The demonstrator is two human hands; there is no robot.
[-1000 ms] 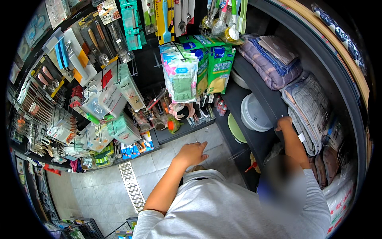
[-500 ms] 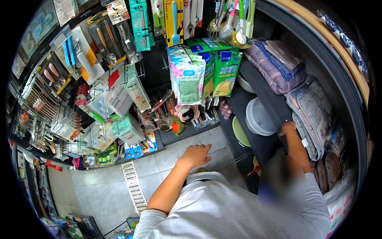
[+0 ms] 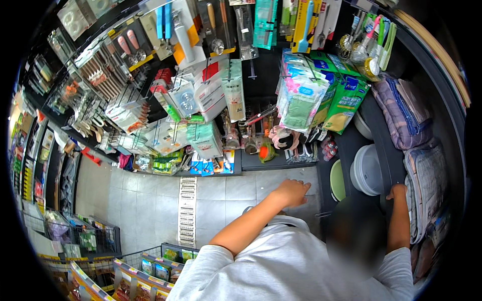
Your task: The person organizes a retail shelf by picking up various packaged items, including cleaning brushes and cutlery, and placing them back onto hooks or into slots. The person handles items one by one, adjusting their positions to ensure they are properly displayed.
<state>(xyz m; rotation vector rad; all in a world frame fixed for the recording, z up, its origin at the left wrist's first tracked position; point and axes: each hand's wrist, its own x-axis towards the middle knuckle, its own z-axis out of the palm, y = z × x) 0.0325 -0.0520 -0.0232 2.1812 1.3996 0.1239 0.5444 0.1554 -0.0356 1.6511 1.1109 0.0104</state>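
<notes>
My left hand (image 3: pixel 292 193) hangs in the air over the grey tiled floor, holding nothing, its fingers stretched out and a little bent. My right hand (image 3: pixel 396 191) is at the front edge of a dark shelf (image 3: pixel 393 159), with bent fingers hooked on that edge. Beside it lies a folded grey quilt (image 3: pixel 423 173), and behind that a purple plaid folded quilt (image 3: pixel 401 113). Below the shelf, clear-white plastic basins (image 3: pixel 366 170) are stacked near a green basin (image 3: pixel 338 180). A blurred dark patch hides the space between my right arm and my chest.
Packs of cleaning cloths (image 3: pixel 299 98) hang ahead, with brushes (image 3: pixel 369 47) at the upper right. Kitchen tools on hooks fill the rack at left. A pale slotted strip (image 3: pixel 188 210) crosses the floor. Wire-edged display bins (image 3: pixel 165 266) stand at the lower left.
My view has swung left, so the racks and shelf appear farther right and more bins show at lower left. My left hand remains raised; my right hand remains at the shelf edge.
</notes>
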